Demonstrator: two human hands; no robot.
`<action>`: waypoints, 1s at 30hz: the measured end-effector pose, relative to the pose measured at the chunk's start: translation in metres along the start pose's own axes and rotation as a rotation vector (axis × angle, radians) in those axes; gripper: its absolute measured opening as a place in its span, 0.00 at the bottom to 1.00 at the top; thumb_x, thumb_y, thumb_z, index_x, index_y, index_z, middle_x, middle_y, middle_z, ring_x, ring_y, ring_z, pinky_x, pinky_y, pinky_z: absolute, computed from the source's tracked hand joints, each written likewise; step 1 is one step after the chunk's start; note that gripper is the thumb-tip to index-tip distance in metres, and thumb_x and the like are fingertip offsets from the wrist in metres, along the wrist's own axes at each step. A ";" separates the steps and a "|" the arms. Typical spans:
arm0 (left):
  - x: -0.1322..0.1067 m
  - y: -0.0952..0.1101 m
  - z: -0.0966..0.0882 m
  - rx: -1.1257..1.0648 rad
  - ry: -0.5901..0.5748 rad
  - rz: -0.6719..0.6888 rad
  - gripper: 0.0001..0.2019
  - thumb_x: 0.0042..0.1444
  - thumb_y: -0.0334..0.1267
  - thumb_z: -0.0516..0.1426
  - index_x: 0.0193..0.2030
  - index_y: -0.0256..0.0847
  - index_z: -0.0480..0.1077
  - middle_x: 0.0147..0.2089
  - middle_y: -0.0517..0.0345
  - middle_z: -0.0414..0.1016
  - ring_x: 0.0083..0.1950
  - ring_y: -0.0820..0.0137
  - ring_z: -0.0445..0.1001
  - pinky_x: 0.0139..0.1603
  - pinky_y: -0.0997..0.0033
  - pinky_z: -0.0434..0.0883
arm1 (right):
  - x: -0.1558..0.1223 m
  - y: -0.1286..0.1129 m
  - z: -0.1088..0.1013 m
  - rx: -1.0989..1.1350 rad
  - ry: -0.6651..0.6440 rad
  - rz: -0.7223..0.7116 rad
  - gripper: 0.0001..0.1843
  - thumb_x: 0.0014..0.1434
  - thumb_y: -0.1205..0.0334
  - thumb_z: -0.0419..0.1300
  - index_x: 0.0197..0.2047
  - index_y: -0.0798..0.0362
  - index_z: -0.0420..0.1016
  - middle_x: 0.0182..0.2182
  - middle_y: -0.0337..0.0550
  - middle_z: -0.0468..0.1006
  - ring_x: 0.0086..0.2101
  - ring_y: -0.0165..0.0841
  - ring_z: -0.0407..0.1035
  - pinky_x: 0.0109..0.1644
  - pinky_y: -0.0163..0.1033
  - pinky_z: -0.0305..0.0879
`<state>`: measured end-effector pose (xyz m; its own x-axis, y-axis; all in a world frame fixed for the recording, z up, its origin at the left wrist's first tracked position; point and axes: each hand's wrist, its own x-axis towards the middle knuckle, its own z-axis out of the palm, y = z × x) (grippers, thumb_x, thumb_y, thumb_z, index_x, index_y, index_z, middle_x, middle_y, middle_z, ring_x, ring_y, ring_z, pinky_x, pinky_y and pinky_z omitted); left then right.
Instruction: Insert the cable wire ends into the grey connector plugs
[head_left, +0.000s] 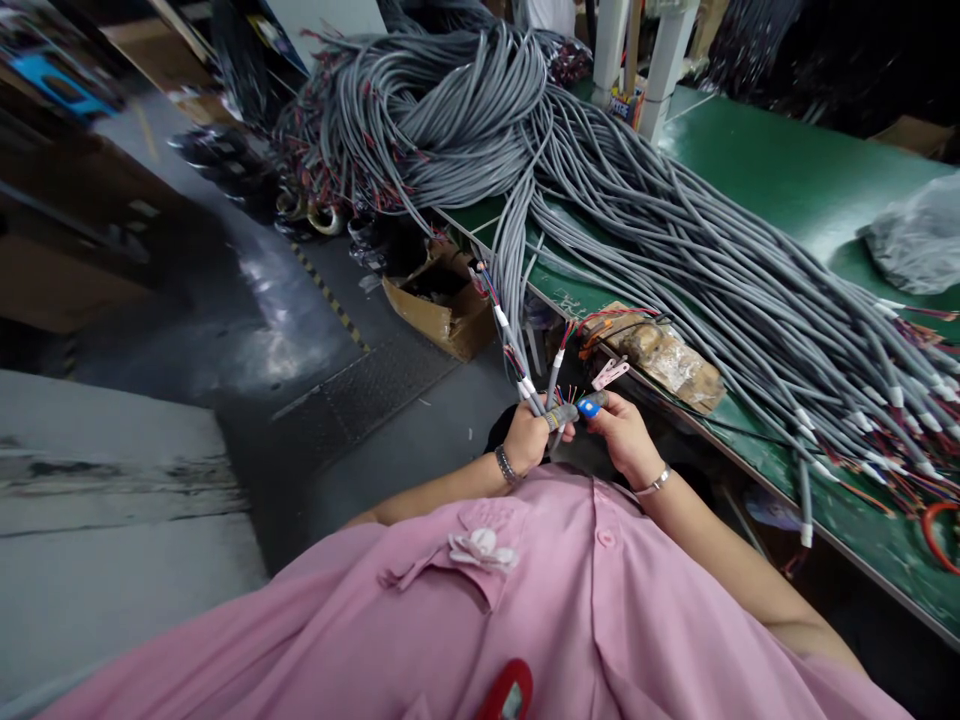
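Note:
In front of my body, my left hand (527, 437) is closed round the end of a grey cable (553, 378), near fanned-out thin coloured wires. Worn grey covering wraps some of the fingertips. Just to the right, my right hand (624, 432) pinches a small blue piece (589, 408) with a pale mark; its exact kind is too small to tell. The fingertips of both hands nearly meet at the wires. More grey cables (514, 250) hang from the bench edge to my left hand, with white bands and bare coloured wires near their ends.
A large heap of grey cables (450, 110) covers much of the green bench (757, 150). By its edge are a pink clip (610, 373) and a taped brown block (667, 360). An open cardboard box (442, 310) stands on the floor. A plastic bag (919, 235) lies at right.

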<state>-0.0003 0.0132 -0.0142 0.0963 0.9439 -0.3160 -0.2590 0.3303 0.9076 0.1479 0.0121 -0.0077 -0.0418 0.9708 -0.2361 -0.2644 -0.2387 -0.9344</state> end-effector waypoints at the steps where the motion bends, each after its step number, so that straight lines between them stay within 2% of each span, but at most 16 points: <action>1: 0.000 0.000 0.000 -0.005 -0.001 0.000 0.17 0.42 0.48 0.67 0.27 0.35 0.72 0.20 0.56 0.73 0.19 0.72 0.70 0.22 0.72 0.70 | 0.000 0.001 -0.001 0.004 -0.001 -0.001 0.11 0.47 0.56 0.69 0.27 0.52 0.75 0.23 0.35 0.71 0.24 0.27 0.59 0.29 0.35 0.56; 5: 0.000 0.000 0.000 -0.025 -0.006 0.010 0.16 0.43 0.47 0.67 0.27 0.35 0.72 0.19 0.57 0.73 0.19 0.73 0.69 0.21 0.73 0.70 | -0.002 0.002 -0.003 0.017 -0.011 0.000 0.09 0.47 0.57 0.69 0.27 0.52 0.75 0.24 0.35 0.71 0.24 0.27 0.59 0.29 0.34 0.56; 9: -0.001 0.000 0.000 -0.037 -0.027 0.009 0.16 0.44 0.47 0.66 0.27 0.34 0.72 0.19 0.58 0.73 0.19 0.74 0.69 0.21 0.73 0.69 | -0.006 -0.001 -0.001 0.035 -0.031 0.019 0.11 0.47 0.55 0.69 0.27 0.52 0.74 0.23 0.35 0.71 0.23 0.26 0.60 0.29 0.35 0.57; 15: -0.002 -0.001 -0.001 -0.027 -0.060 0.006 0.17 0.43 0.48 0.67 0.27 0.34 0.71 0.19 0.57 0.73 0.18 0.73 0.70 0.21 0.73 0.69 | -0.007 -0.012 0.007 0.010 -0.170 0.038 0.15 0.53 0.48 0.65 0.33 0.51 0.75 0.20 0.36 0.74 0.23 0.29 0.65 0.29 0.36 0.55; 21: -0.001 -0.004 -0.001 -0.029 -0.059 0.032 0.16 0.44 0.46 0.66 0.26 0.34 0.71 0.19 0.57 0.73 0.18 0.73 0.69 0.21 0.73 0.70 | -0.003 -0.003 0.008 -0.010 -0.014 -0.028 0.15 0.46 0.50 0.70 0.27 0.53 0.75 0.22 0.36 0.73 0.23 0.27 0.61 0.30 0.35 0.55; 26: 0.000 -0.004 0.000 0.001 -0.035 0.047 0.17 0.45 0.48 0.66 0.27 0.34 0.72 0.19 0.56 0.73 0.18 0.72 0.70 0.21 0.72 0.69 | -0.003 0.002 0.009 -0.005 0.031 -0.043 0.16 0.46 0.50 0.70 0.28 0.53 0.75 0.22 0.35 0.72 0.23 0.26 0.59 0.30 0.35 0.55; 30: 0.000 -0.003 -0.001 0.016 -0.035 0.029 0.17 0.45 0.48 0.66 0.27 0.34 0.72 0.19 0.57 0.73 0.18 0.73 0.69 0.21 0.72 0.69 | -0.002 0.001 0.009 -0.004 0.010 -0.023 0.15 0.47 0.50 0.69 0.28 0.53 0.76 0.23 0.36 0.74 0.24 0.27 0.61 0.30 0.35 0.56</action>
<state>-0.0003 0.0125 -0.0168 0.1222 0.9522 -0.2799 -0.2468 0.3023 0.9207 0.1394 0.0098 -0.0057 -0.0256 0.9759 -0.2169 -0.2617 -0.2159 -0.9407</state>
